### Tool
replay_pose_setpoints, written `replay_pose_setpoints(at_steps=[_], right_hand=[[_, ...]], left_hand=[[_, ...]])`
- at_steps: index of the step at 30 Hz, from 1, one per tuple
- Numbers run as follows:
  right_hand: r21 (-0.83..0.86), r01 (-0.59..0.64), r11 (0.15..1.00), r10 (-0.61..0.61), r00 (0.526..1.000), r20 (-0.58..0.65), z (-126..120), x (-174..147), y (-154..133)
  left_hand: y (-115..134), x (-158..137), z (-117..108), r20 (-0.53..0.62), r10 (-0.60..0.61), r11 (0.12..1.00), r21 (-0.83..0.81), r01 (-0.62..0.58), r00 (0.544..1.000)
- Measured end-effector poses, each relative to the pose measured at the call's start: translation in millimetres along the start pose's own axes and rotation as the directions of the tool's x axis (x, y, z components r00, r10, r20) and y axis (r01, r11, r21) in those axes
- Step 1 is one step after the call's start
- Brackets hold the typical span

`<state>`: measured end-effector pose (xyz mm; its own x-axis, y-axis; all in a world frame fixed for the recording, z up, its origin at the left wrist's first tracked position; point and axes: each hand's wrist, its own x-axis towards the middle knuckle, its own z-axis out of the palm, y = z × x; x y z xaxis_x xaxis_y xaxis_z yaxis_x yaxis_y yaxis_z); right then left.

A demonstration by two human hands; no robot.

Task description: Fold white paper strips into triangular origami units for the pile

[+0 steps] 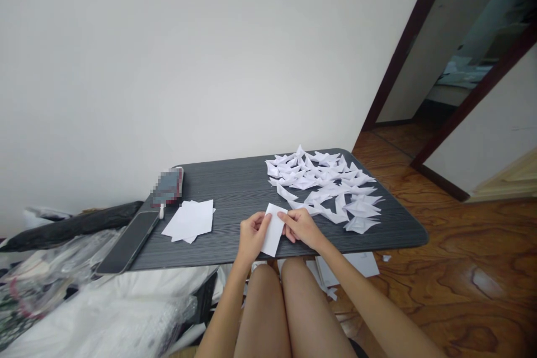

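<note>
A folded white sheet of paper (273, 233), narrow and rectangular, is held above the near edge of the dark table. My left hand (252, 236) pinches its left side, thumb on top. On its right side, my right hand (302, 227) grips near the upper corner, with the thumb pressed on the paper. To the right and beyond lie many folded paper boats (312, 173), crowded together. Left of my hands is a small stack of loose white paper sheets (192, 220).
A dark phone (128, 243) lies at the table's (229, 184) left edge, a white plug beside it. Behind it stands a blurred-out device (168, 185). Plastic-wrapped bundles (96, 313) sit at the lower left. My knees are under the near edge; paper scraps lie on the wooden floor.
</note>
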<state>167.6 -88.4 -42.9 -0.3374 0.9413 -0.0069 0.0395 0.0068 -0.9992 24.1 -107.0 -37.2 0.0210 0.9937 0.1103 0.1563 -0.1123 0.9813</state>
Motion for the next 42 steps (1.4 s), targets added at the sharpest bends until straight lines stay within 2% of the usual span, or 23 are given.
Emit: replay_pose_setpoints(at_steps=[7,12,18,20,23,26,31,36,40,42], right_hand=[[-0.034,0.039,0.999,-0.039,0.999,0.015,0,-1,0],[-0.068,0.013,0.998,-0.009,0.999,0.053,1,-3,0],[-0.080,0.018,0.997,-0.011,0.997,0.080,1,-1,6],[-0.072,0.016,0.997,-0.011,0.998,0.065,1,-1,4],[-0.041,0.019,0.999,-0.018,1.000,0.010,2,-2,-1],[-0.014,0.038,0.999,-0.039,0.998,-0.041,3,-4,-8],[-0.037,0.077,0.996,-0.083,0.981,-0.178,2,-4,-10],[-0.061,0.146,0.987,-0.158,0.926,-0.342,0,-3,-8],[-0.080,0.166,0.983,-0.184,0.889,-0.420,-1,-3,-8],[-0.073,0.172,0.982,-0.186,0.849,-0.495,-3,-3,-6]], left_hand=[[0,0,-3,-0.003,-0.025,0.999,-0.026,0.025,1.000],[0,2,-3,-0.007,-0.038,0.997,-0.061,0.038,0.999],[3,2,-1,-0.075,-0.007,1.000,0.005,0.008,0.997],[3,1,-2,-0.051,-0.005,1.000,0.014,0.006,0.999],[2,0,-3,0.040,-0.037,0.999,0.017,0.036,0.999],[1,-1,-3,0.075,-0.066,0.998,-0.003,0.066,0.995],[2,-2,-4,0.197,-0.102,0.993,-0.043,0.112,0.975],[3,-3,-5,0.273,-0.120,0.978,-0.130,0.161,0.954],[2,-7,-6,0.326,-0.141,0.970,-0.143,0.196,0.935],[0,-9,-7,0.342,-0.141,0.968,-0.151,0.203,0.929]])
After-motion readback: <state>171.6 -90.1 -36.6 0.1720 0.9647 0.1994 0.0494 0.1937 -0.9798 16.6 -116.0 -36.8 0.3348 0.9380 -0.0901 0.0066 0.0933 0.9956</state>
